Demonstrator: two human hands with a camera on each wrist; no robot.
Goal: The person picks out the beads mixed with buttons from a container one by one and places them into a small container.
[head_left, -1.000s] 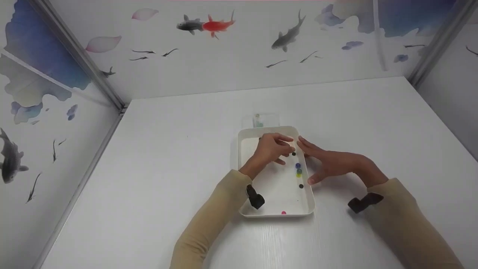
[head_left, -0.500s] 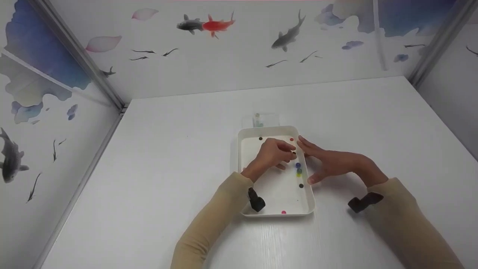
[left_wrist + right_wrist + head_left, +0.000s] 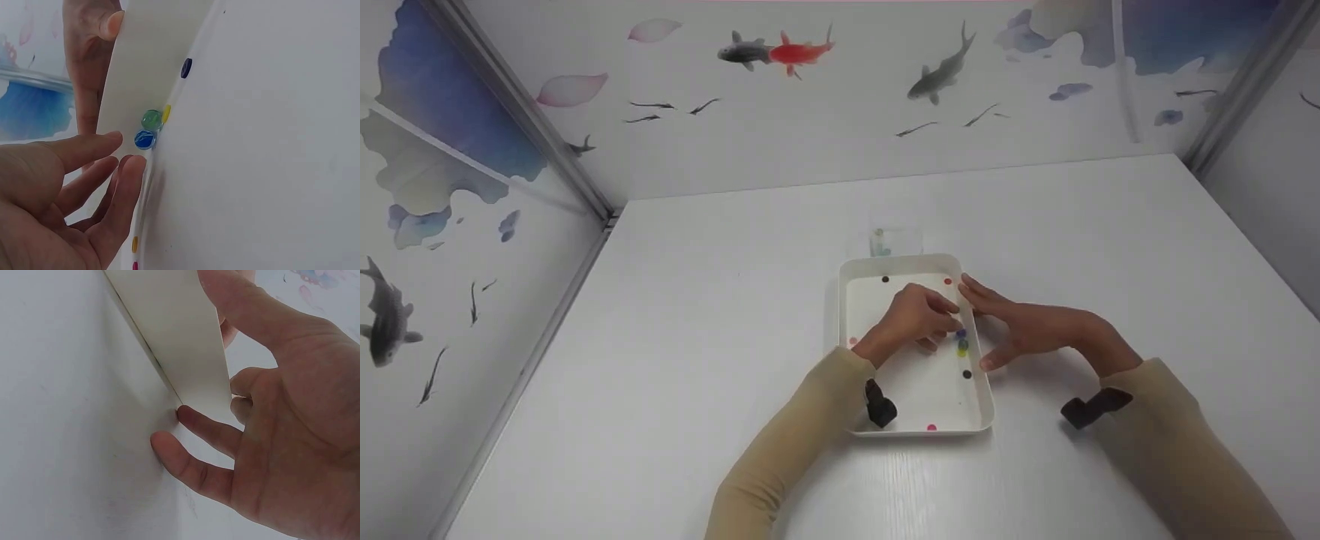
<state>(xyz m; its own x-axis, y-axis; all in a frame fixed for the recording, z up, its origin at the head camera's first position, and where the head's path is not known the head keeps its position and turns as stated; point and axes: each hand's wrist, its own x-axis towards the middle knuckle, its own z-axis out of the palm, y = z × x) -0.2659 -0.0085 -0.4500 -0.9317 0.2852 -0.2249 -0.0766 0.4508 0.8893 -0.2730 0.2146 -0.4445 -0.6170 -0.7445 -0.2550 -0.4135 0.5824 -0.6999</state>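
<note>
My left hand reaches into a white tray along its right wall. In the left wrist view its thumb and fingers stand apart, just short of a blue marble, with nothing visible between them. A green marble touches the blue one, and a yellow button leans beside them. Further along that wall is a dark button. From outside, my right hand rests against the tray's right wall, thumb and fingers spread along it; in the right wrist view its lower fingers stretch toward the wall's base.
Elsewhere in the tray lie a black button, a red one, a pale pink one and a bright pink one. Behind the tray stands a clear box with small things inside. Patterned panels enclose the table.
My left hand has moved toward me along the right wall, from the black button there to the blue marble. That black button is now hidden in the head view. The right hand stays put.
</note>
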